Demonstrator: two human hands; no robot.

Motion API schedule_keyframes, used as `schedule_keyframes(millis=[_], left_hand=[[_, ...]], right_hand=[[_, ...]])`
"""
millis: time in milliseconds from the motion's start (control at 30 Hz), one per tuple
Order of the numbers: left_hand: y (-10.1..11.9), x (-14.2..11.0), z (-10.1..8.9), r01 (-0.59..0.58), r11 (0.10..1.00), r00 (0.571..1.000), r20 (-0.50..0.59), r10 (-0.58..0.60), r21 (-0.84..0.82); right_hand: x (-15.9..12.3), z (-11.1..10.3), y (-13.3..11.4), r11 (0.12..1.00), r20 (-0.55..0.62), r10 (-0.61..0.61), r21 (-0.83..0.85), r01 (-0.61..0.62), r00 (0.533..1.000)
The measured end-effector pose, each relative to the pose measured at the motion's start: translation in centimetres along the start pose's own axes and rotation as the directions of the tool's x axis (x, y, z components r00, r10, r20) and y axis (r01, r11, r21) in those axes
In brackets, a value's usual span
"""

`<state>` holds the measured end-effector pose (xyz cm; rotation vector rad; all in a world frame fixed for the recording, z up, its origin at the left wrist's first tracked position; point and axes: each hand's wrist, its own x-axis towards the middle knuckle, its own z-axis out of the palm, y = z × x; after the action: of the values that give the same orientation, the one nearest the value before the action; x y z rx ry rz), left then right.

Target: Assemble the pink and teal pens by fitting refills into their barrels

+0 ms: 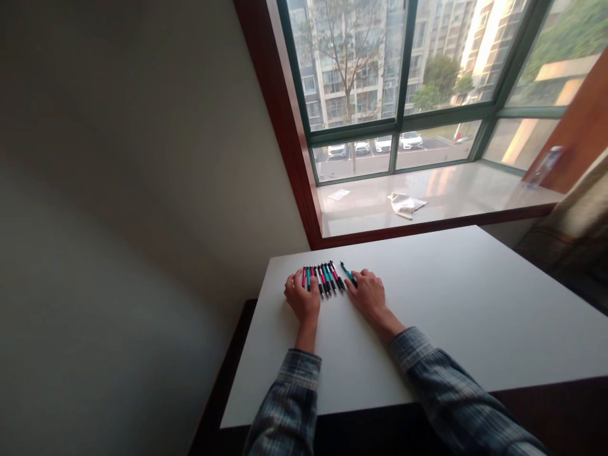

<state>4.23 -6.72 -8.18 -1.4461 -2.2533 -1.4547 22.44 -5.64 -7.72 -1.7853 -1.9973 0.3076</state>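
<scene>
In the head view, the right grip (365, 290) pinches the near end of a teal-and-black click pen (347, 270). Left of it, the row of click pens (325, 276) lies on the white table (456, 310), its far-left end inside the curved left grip (304, 299); whether that presses, I cannot tell. They look light, stiff, slick, apt to roll; mid-barrel suits best.

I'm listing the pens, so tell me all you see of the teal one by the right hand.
The teal pen looks plastic, teal along its barrel with black toward both ends. It lies slantwise on the white table, apart from the pen row, far end angled left. The right hand touches its near end, hiding part; finer details are too small to tell.
</scene>
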Motion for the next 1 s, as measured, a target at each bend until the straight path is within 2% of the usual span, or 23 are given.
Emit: schedule_keyframes(millis=[200, 300, 467, 533, 633, 733, 867, 1000], left_hand=[[-0.4, -0.4, 0.8, 0.025, 0.999, 0.990, 0.139, -0.030, 0.038], [-0.3, -0.8, 1.2, 0.042, 0.999, 0.980, 0.195, -0.038, -0.018], [-0.6, -1.0, 1.4, 0.155, 0.978, 0.963, 0.242, -0.118, -0.142], [-0.7, -0.9, 1.2, 0.160, 0.971, 0.971, 0.205, -0.123, -0.177], [-0.8, -0.6, 0.8, 0.078, 0.979, 0.996, 0.063, -0.067, -0.191], [-1.0, -0.3, 0.6, 0.024, 0.982, 0.999, -0.038, -0.031, -0.189], [-1.5, 0.0, 0.5, 0.072, 0.965, 0.992, -0.082, -0.096, -0.253], [-1.6, 0.1, 0.4, 0.083, 0.950, 0.989, -0.090, -0.114, -0.300]], right_hand=[[0.2, 1.4, -2.2, 0.999, -0.044, 0.048, 0.024, -0.047, 0.998], [0.5, 2.0, -4.3, 0.997, -0.022, 0.061, 0.058, -0.059, 0.998], [1.6, 2.5, -7.4, 0.995, 0.033, 0.080, 0.051, -0.082, 0.996], [2.0, 2.7, -8.2, 0.995, 0.047, 0.087, 0.035, -0.088, 0.995], [2.8, 3.2, -9.4, 0.996, 0.070, 0.081, 0.015, -0.082, 0.994], [3.4, 3.6, -10.6, 0.998, 0.110, 0.055, -0.007, -0.054, 0.992], [3.9, 3.6, -11.9, 0.999, 0.203, 0.026, -0.034, -0.019, 0.979], [3.8, 3.2, -12.0, 0.999, 0.268, 0.027, -0.048, -0.014, 0.963]])
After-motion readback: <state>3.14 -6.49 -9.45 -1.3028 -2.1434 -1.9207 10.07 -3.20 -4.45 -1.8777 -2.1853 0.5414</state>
